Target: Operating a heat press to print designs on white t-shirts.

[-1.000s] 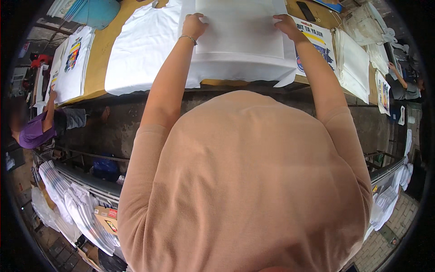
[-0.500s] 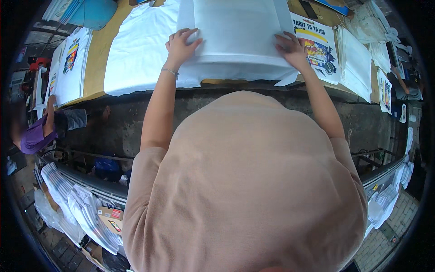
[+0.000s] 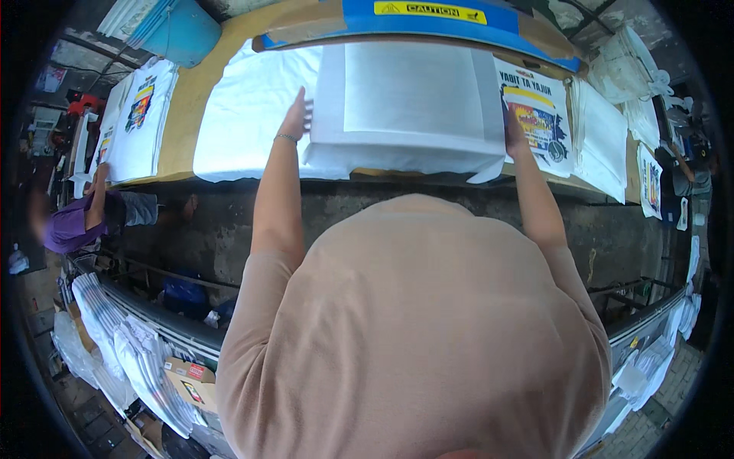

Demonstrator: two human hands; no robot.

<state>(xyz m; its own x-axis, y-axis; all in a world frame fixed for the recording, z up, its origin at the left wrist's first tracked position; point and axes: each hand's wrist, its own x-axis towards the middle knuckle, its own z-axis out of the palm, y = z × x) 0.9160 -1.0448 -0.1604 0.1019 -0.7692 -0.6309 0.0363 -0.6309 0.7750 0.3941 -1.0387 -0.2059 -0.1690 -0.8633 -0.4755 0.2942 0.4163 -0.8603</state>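
Note:
A white, sheet-like stack (image 3: 413,88) with a paler rectangle on top lies on the table in front of me, its near edge drooping toward the table's front. My left hand (image 3: 295,116) is upright beside the stack's left edge, fingers stretched and apart, slightly smeared by motion. At the right edge my right hand (image 3: 514,134) is likewise on edge, its fingers pointing away from me and partly hidden. Whether either hand touches the stack I cannot tell. A white T-shirt (image 3: 245,115) lies flat under and left of it. To the right is a printed sheet (image 3: 539,115) with a colourful design.
A long blue and brown box (image 3: 428,27) with a yellow label lies across the table's back. A blue bucket (image 3: 187,34) stands at the far left, near printed white shirts (image 3: 141,115). More white cloth (image 3: 600,141) is piled at right. A person in purple (image 3: 76,226) is at left.
My hands have gone from lying on top of the white stack to standing at its left and right edges. The view has shifted, showing more of the blue box at the back.

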